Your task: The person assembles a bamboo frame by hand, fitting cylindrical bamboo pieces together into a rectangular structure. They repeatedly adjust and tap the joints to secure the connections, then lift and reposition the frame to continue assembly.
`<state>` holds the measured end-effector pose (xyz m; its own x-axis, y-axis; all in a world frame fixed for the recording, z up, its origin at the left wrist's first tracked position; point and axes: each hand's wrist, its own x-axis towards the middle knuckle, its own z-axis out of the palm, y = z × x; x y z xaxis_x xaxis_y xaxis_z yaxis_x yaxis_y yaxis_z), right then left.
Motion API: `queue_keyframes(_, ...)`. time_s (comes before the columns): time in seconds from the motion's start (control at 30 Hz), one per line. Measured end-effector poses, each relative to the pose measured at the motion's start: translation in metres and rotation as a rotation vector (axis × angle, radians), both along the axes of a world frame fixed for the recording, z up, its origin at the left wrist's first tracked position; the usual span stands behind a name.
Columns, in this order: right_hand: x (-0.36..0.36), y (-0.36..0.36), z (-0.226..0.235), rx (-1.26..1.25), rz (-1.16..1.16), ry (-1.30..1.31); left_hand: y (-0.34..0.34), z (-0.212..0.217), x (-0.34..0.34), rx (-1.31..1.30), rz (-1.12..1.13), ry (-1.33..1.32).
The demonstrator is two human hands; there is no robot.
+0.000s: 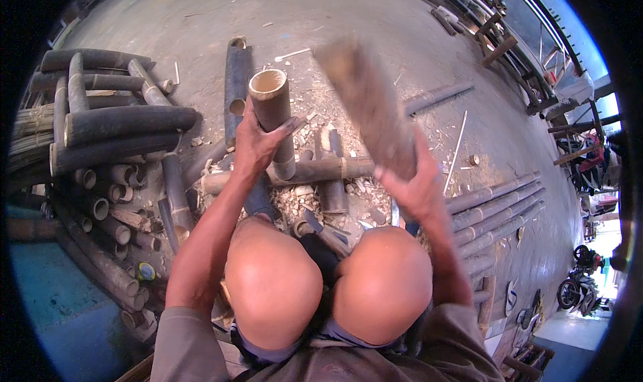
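Note:
My left hand is wrapped round a short bamboo tube with a dark skin and a pale cut rim. The tube stands nearly upright, its open end facing up, its lower end by a bamboo log lying crosswise before my knees. My right hand grips the near end of a thick brown wooden block, raised and slanting away to the left. Motion blurs the block, so its exact kind is unclear. A gap separates it from the tube. Wood chips cover the floor beneath.
Stacked dark bamboo pieces crowd the left side. Beyond the tube lies another dark bamboo piece. Long bamboo poles rest at the right, and a motorcycle stands farther off. A thin pale strip lies on the concrete.

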<state>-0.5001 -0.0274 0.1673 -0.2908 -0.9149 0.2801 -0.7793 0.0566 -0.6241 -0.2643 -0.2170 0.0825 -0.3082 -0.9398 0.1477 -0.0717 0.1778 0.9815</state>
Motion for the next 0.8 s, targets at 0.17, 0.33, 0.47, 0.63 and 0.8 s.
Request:
queue_keyframes(0.17, 0.031, -0.083, 0.102, -0.458, 0.107, 0.019, 0.004, 0.000, 0.001, -0.001, 0.014, 0.000)
queue_keyframes(0.33, 0.051, -0.102, 0.079, 0.169, 0.321, 0.524, 0.005, -0.007, 0.005, -0.138, 0.028, -0.118)
queue_keyframes(0.47, 0.058, -0.111, 0.136, -0.004, 0.319, 0.442, -0.007, -0.011, 0.002, -0.039, -0.006, -0.130)
queue_keyframes(0.63, 0.070, -0.126, 0.194, -0.455, 0.140, -0.200, -0.015, -0.013, 0.001, 0.021, -0.022, -0.108)
queue_keyframes(0.8, 0.060, -0.125, 0.091, 0.370, 0.245, 0.536, -0.014, -0.012, 0.000, -0.047, 0.001, -0.161)
